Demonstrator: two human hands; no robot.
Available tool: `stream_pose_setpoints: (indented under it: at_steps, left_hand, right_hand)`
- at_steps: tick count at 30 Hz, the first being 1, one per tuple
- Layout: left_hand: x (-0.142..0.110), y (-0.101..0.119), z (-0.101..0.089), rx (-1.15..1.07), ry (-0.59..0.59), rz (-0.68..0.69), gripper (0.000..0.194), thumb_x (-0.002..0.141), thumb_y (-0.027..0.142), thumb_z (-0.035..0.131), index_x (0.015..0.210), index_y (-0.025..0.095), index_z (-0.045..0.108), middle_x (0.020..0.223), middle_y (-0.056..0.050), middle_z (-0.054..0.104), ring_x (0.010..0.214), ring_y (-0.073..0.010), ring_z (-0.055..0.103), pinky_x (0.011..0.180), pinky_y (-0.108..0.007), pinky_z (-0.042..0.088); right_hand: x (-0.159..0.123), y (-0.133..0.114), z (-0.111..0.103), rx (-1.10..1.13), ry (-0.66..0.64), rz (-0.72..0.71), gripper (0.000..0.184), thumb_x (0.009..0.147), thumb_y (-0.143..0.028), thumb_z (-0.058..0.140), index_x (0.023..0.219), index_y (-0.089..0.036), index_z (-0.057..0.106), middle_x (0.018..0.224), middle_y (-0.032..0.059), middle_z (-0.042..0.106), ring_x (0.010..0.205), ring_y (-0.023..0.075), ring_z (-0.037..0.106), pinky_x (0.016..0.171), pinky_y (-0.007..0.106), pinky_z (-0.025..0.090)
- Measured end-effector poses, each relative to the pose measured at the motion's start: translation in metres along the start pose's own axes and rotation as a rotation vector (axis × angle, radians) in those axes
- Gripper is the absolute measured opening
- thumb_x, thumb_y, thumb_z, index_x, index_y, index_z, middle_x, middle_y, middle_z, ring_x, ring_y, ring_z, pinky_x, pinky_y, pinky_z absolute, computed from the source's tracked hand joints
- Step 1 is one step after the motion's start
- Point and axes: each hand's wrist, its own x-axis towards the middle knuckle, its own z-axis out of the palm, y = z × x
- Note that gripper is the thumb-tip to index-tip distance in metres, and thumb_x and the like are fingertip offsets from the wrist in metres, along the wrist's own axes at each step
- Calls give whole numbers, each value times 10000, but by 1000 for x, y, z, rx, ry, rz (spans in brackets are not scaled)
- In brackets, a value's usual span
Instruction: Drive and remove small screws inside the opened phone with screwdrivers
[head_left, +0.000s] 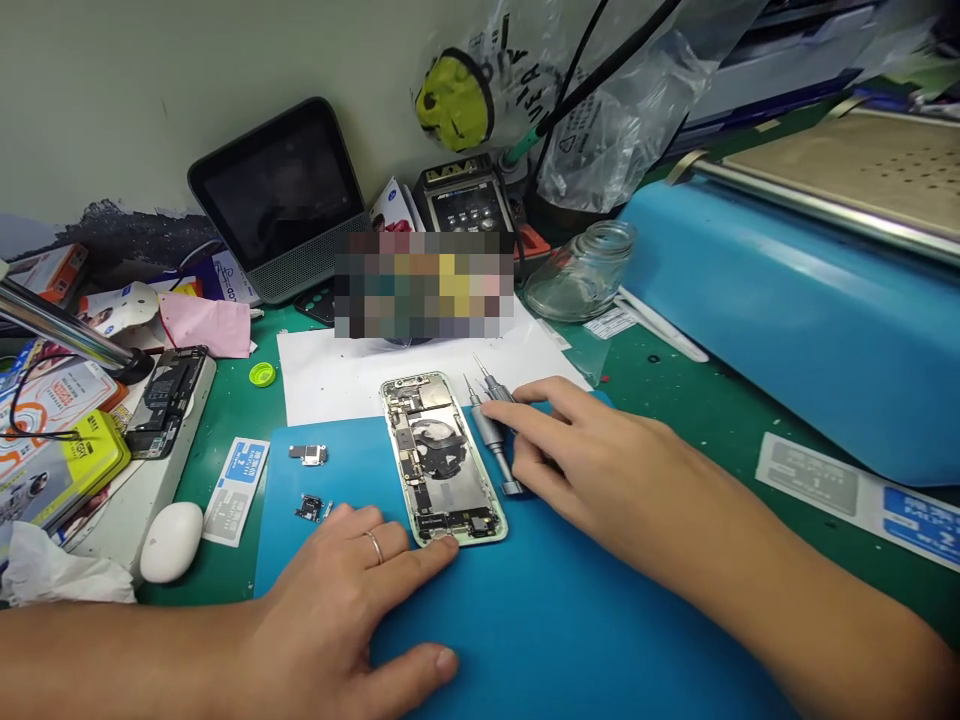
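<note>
An opened smartphone (442,440) with its screen off and its inner parts bare lies on the blue mat (495,630). My left hand (360,580) rests palm down, fingers apart, its index fingertip touching the phone's bottom edge. Two grey precision screwdrivers lie to the phone's right, tips pointing away from me. My right hand (577,440) has its fingers curled over the farther screwdriver (495,384). Its index fingertip reaches the nearer screwdriver (491,435). Small removed phone parts lie on the left: a metal shield plate (309,454) and a dark component (309,508).
White paper (322,370) lies behind the mat. A glass jar (581,275), a smart display (277,200) and a pixelated area stand at the back. On the left are a white earbud case (171,541), a green cap (262,374) and another opened phone (166,400).
</note>
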Motion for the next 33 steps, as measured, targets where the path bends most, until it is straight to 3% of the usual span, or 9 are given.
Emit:
stream_pose_setpoints:
  at_steps: [4,8,15,20,24,26,29,31,33]
  left_hand:
    - [-2,-2,1,-7,22,8,498,1036,436,632,1484,240,534,1008,-45,664,868,-261,618,795,-418,447]
    - [-2,-2,2,-22,14,11,500,1040,443,630,1484,236,530,1008,-47,662,871,-268,621,805,-433,448]
    - [-2,-3,2,-28,-15,-9,515,1043,448,632,1503,254,504,1051,-52,665,908,-283,631,825,-452,451]
    - [-2,-3,2,-27,-9,-2,515,1048,443,623,1511,258,495,1054,-54,663,906,-282,630,821,-451,446]
    - [-2,-3,2,-35,5,3,512,1041,441,633,1502,254,508,1043,-52,664,902,-280,629,819,-447,442]
    - [-2,-3,2,-35,11,12,512,1038,437,639,1495,244,515,1031,-52,664,888,-274,626,809,-441,441]
    - [-2,-4,3,-31,32,26,515,1032,436,650,1488,232,522,1014,-51,661,870,-268,619,794,-433,439]
    - [-3,-4,3,-33,36,27,522,1026,434,661,1487,235,522,1006,-48,658,870,-268,618,789,-429,436]
    - [-3,-4,4,-38,28,20,537,1021,429,673,1499,245,511,1020,-46,661,880,-268,621,793,-429,435]
  right_hand:
    - [3,4,0,234,56,85,203,1020,-287,536,1146,-227,683,1057,60,701,628,166,655,580,326,501]
    - [5,7,0,413,76,187,121,980,-230,561,1036,-244,667,923,27,703,650,168,671,579,304,520]
    - [3,6,-7,616,256,244,263,1019,-271,539,1147,-288,768,1036,43,705,701,150,707,606,297,590]
    - [3,2,-18,1043,424,418,300,1008,-212,579,1115,-361,816,1034,-2,770,798,137,769,690,234,646]
    - [5,4,-20,1307,412,330,358,885,-208,794,1170,-424,780,1012,-44,770,795,108,779,686,164,655]
    - [7,4,-18,1306,404,266,340,889,-283,824,1187,-438,765,972,-48,763,825,107,779,758,175,665]
    - [7,-1,-15,1134,427,160,242,973,-455,716,1209,-435,766,856,-27,715,756,96,729,694,180,644]
    - [5,-5,-14,940,491,86,252,976,-520,679,1162,-398,796,893,5,679,781,108,700,664,198,626]
    - [2,-9,-12,784,535,25,239,991,-488,671,1145,-360,801,1018,34,685,919,141,710,760,235,639]
